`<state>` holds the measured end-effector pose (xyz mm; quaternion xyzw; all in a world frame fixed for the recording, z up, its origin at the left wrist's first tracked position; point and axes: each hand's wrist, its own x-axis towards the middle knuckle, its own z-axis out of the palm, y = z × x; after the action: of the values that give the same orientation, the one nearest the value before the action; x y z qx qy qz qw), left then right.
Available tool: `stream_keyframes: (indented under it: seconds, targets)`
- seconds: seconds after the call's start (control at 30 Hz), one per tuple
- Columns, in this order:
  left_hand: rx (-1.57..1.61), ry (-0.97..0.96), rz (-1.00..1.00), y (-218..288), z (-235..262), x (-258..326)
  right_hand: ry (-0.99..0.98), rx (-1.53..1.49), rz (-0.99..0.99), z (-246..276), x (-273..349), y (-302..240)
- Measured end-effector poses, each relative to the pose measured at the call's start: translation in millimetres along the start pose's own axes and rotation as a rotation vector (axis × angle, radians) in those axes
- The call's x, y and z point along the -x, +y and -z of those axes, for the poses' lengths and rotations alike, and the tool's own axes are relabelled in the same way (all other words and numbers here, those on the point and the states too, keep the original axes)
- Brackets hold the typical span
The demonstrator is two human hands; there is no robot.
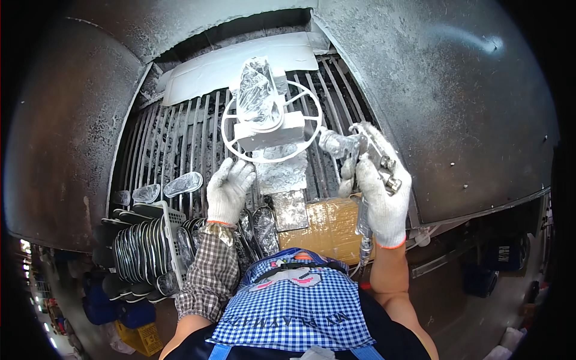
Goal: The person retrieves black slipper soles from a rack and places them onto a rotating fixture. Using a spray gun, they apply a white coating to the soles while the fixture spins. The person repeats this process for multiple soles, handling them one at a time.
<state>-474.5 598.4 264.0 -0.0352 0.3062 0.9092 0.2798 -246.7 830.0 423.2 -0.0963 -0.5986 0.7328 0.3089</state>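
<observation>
The right hand (pixel 384 201), in a white knitted glove with an orange cuff edge, is closed around a metal spray gun (pixel 342 144), its wrapped front end turned left toward the round white stand (pixel 276 160). The left hand (pixel 230 191), gloved alike, has its fingers loosely curled and its grip fairly wide, with nothing visible in it; its fingertips are right by the near left part of the stand's ring, though I cannot tell whether they touch it. A shiny, film-wrapped, sole-shaped piece (pixel 259 96) sits on top of the stand, tilted against the pale block (pixel 273 133) at its middle, inside the ring as seen from above. The stand is over a slatted metal grate (pixel 189 138), with a white sheet (pixel 210 72) lying behind it. Nearer the body are a small metal plate (pixel 291 210) and, to its right, a brown taped box (pixel 330 225). To the left, more wrapped pieces (pixel 183 184) lie along the grate's near edge, and a row of dark soles (pixel 138 249) stands beside a white plastic crate (pixel 172 240). A checked sleeve (pixel 210 270) covers the left forearm, and a blue gingham apron (pixel 288 315) fills the lower middle
</observation>
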Motion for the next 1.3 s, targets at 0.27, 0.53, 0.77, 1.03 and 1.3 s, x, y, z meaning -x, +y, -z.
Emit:
stream_keyframes:
  seconds: [0.27, 0.53, 0.77, 1.03, 1.3]
  targets:
    - [0.003, 0.062, 0.045, -8.1, 6.9, 3.8, -0.127, -0.033, -0.039, -12.4, -13.6, 16.9]
    - [-0.042, 0.054, 0.08, -15.0, 19.3, 9.5, -0.092, -0.021, 0.014, -27.0, -38.0, 30.6]
    - [-0.048, 0.032, 0.101, -20.1, 10.7, 11.1, 0.001, -0.075, 0.076, -24.8, -48.2, 37.1]
    - [-0.031, -0.073, 0.105, -21.4, 2.3, 8.2, 0.173, 0.121, 0.208, -19.9, -43.3, 27.5]
    - [-0.021, -0.099, 0.077, -8.1, -15.8, 7.9, 0.042, 0.158, 0.229, -26.4, -36.4, 33.3]
